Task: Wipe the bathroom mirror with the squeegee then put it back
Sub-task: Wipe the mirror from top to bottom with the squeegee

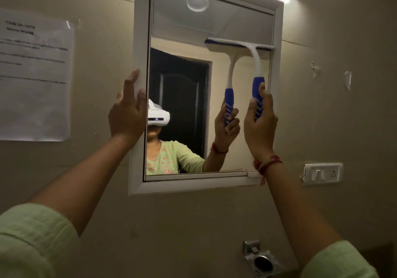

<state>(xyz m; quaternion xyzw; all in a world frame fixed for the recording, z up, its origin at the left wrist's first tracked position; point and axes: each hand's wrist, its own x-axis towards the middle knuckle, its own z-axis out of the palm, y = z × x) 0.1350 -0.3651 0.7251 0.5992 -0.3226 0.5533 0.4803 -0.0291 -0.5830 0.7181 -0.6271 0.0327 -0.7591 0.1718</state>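
Pale green sleeves (32, 239) sit closest, down in the bottom corners, both arms reaching up. Right hand (260, 123) has fingers and thumb wrapped round the blue grip of the squeegee (257, 69) — the blade sits above that hand, against the mirror (182, 31) glass, its right end reaching the white frame (139, 52). Left hand (127, 110) is flat with fingers straight on the frame's left side, holding nothing. Left of it hangs a taped-up paper sheet (34, 73). Right of the gripping hand are a switch plate (322, 173) and tape scraps (348, 80) — below it, a metal wall holder (261, 260).
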